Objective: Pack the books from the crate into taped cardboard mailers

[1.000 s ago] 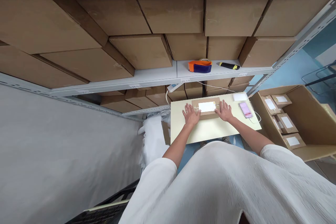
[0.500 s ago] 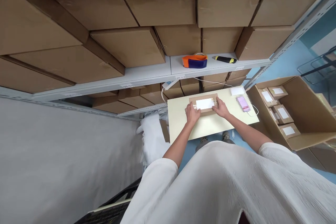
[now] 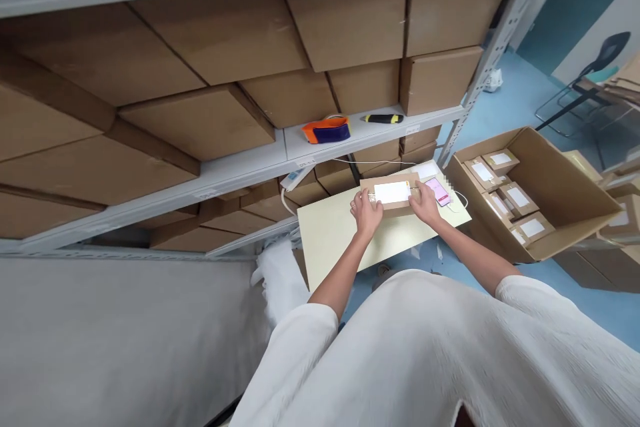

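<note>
The left hand [image 3: 367, 212] and right hand [image 3: 427, 205] grip opposite ends of a flat kraft-cardboard box [image 3: 391, 208] bearing a smooth white label, fingers [image 3: 358, 199] curled closely around its edges, over a smooth pale-cream worktop [image 3: 340, 240], just beside a glossy pink-screened phone [image 3: 439, 191].

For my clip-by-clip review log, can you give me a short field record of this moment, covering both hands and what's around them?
left hand: on the left end of the kraft parcel
right hand: on the parcel's right end, beside the pink phone
things: white label on the parcel; phone on a white cable
rest: pale board beneath; open carton of labelled parcels right; tape dispenser, utility knife shelved above
</note>
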Motion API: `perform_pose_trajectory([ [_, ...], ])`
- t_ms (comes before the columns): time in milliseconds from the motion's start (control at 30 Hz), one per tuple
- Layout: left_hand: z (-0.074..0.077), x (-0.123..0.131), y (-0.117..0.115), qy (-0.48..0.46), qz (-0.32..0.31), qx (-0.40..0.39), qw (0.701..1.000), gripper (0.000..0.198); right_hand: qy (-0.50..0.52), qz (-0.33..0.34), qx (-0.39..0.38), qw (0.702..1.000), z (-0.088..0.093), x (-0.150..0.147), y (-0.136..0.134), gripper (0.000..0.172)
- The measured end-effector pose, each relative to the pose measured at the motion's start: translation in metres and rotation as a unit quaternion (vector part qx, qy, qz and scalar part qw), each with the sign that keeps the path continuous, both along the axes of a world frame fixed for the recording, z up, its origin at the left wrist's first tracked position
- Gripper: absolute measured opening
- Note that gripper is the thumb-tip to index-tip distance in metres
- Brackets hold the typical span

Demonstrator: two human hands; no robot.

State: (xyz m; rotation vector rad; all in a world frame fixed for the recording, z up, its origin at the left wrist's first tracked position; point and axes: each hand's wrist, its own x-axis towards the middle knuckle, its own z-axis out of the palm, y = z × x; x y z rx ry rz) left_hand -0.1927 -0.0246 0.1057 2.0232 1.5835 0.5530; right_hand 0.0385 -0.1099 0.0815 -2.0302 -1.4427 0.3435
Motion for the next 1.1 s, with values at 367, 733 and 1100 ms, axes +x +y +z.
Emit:
perform_pose_trajectory([
  [367, 0.011, 0.157, -0.1, -0.02, -0.11, 0.019, 0.994, 0.062, -0.007, -0.151, 0.047, 0.987, 0.015, 0.133, -0.135, 0.071],
  [733, 0.024, 0.302, -0.173, -0.005, -0.258, 0.036, 0.965, 0.062, -0.027, -0.297, 0.057, 0.953, 0.018, 0.237, -0.261, 0.069],
  [1100, 0.01, 0.413, -0.177, 0.006, -0.397, 0.023, 0.918, 0.064, 0.007, -0.399, 0.039, 0.916, 0.004, 0.288, -0.317, 0.073],
])
